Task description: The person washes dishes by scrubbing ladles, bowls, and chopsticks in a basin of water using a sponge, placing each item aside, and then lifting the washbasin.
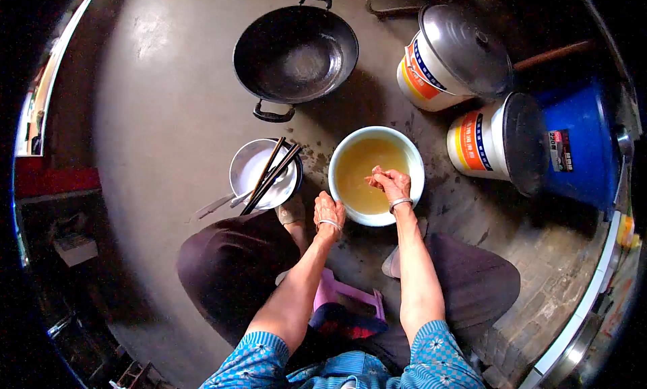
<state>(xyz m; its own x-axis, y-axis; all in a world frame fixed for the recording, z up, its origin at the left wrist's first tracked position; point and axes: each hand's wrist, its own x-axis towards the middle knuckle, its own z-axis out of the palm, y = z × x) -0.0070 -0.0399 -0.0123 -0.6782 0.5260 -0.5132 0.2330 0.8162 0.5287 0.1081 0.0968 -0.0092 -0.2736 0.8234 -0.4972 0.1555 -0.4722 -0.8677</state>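
A pale basin (pixel 419 180) of cloudy yellowish liquid stands on the floor between my feet. My left hand (pixel 329 212) is at its near left rim, fingers bent and close together against the edge. Over the liquid, my right hand (pixel 393 183) is closed with its fingers curled in; whatever lies inside them, if anything, is hidden. Left of the basin is a white bowl (pixel 244 161) with dark chopsticks (pixel 271 177) laid across it and a metal-handled utensil (pixel 217 206) sticking out at the lower left.
A black two-handled wok (pixel 296 55) sits on the floor ahead. To the right are two lidded white buckets (pixel 431 79) (pixel 472 145) and a blue tub (pixel 581 146). Part of a pink stool (pixel 347 291) shows beneath me. Wet spots mark the floor around the basin.
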